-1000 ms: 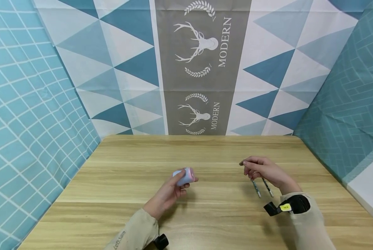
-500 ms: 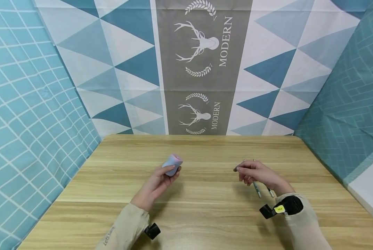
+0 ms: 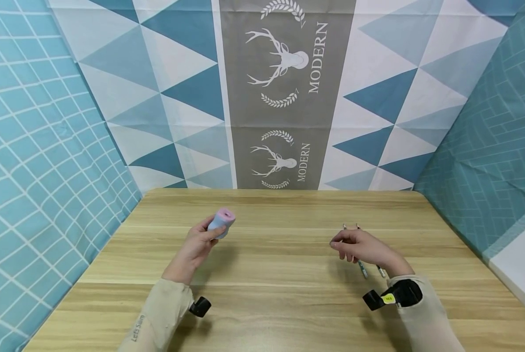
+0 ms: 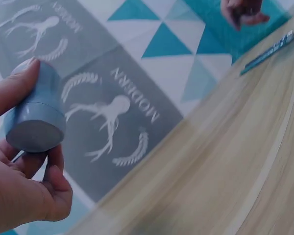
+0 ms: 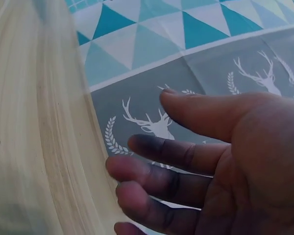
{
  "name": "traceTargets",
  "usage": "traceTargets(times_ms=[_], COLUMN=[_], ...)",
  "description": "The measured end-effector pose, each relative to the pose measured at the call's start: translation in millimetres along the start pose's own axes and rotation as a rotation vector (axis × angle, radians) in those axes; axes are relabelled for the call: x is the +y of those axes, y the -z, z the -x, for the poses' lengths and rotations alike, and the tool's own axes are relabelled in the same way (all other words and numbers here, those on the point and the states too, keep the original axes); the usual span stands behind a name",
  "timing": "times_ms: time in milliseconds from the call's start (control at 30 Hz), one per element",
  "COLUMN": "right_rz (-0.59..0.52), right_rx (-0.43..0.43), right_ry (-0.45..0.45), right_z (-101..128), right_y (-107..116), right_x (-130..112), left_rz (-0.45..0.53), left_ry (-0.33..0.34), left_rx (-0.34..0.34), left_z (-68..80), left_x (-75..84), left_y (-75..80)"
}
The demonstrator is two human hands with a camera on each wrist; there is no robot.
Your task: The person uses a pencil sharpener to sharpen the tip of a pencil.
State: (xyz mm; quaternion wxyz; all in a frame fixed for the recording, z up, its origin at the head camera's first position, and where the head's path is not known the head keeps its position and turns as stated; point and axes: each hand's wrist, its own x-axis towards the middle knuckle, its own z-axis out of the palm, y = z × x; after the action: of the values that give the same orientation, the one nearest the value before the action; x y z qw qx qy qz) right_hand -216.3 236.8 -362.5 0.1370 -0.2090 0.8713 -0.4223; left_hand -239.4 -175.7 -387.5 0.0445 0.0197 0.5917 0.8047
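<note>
My left hand (image 3: 197, 244) grips a small blue cylinder with a pink end, apparently a pencil sharpener (image 3: 221, 222). A dark hole shows in the pink end, which points up and away. In the left wrist view its flat grey-blue base faces the camera, with the thumb along one side and fingers around the other. My right hand (image 3: 359, 247) hovers over two pencils (image 3: 362, 270) lying on the table and partly hides them. In the right wrist view its fingers (image 5: 157, 174) are loosely bent and apart from the thumb, holding nothing.
The wooden table (image 3: 271, 293) reaches back to a patterned cloth wall (image 3: 284, 98). Blue tiled cloth (image 3: 46, 146) hangs along the left side and teal cloth (image 3: 487, 146) along the right. A white box-like thing (image 3: 522, 264) stands at the right edge.
My left hand has moved left and slightly away with the sharpener, turning its pink end upward. My right hand has shifted slightly left and nearer, uncovering the pencils' far ends.
</note>
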Motion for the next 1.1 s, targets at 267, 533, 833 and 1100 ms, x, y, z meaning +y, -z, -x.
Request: traceTargets(times_ms=[267,533,833,1100], right_rz=[0.172,0.377,0.451,0.587], right_rx=[0.044,0.077,0.096,0.15], right_ry=[-0.028,0.031,0.053,0.048], right_z=[2.5,-2.0,-4.7,-4.4], right_y=[-8.7,-21.3,-32.1,-37.3], right_x=[-5.1,-12.8,-12.6,-14.0], left_rz=[-0.189,-0.433,-0.59,-0.679], left_ry=[-0.028,0.0,-0.03,-0.039], left_rx=[0.021,0.04,-0.063,-0.073], left_z=[-9.7,-13.1,-11.8,-14.9], left_x=[-9.7,-19.6,-28.8,-35.5], left_y=[16.6,22.6,25.2,26.9])
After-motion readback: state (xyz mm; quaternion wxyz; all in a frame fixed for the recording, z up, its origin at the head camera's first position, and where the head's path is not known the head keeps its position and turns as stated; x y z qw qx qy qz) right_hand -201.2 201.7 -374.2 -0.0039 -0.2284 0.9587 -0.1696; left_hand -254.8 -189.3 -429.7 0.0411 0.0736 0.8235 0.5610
